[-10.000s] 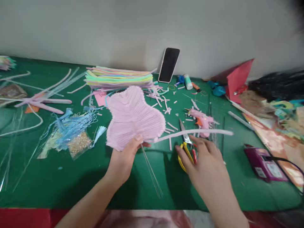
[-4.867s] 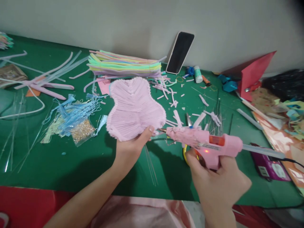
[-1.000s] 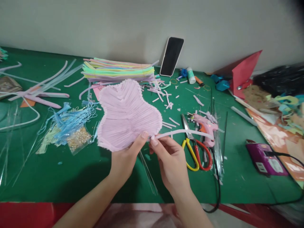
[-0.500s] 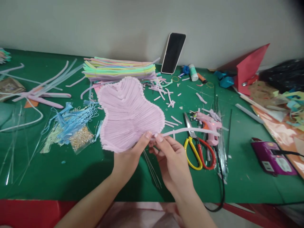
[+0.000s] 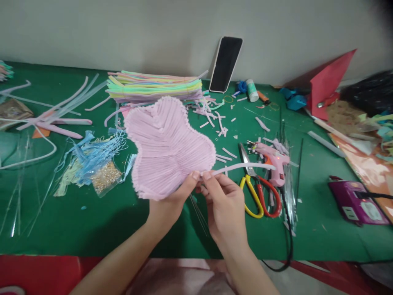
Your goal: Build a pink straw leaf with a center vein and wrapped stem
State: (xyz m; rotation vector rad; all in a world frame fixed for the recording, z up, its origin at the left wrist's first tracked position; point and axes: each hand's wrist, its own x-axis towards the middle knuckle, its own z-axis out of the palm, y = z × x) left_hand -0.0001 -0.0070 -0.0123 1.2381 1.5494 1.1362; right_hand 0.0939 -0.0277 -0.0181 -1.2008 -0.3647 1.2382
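Down on the green surface (image 5: 116,229) lies the pink glue gun (image 5: 280,170), which the right hand (image 5: 229,207) was holding about five seconds ago! Now that hand is closed in a thumb-and-finger pinch on a pale chenille stem (image 5: 242,165), right at the lower edge of the pleated pink panel (image 5: 172,151). Slacken or twist that pinch and, I'd judge, the joint could slip; the free end, stretching past the scissors (image 5: 251,172) towards the gun, might also snag. Left hand (image 5: 168,209)? Firmly clamped, thumb on top, holding the panel above the surface.
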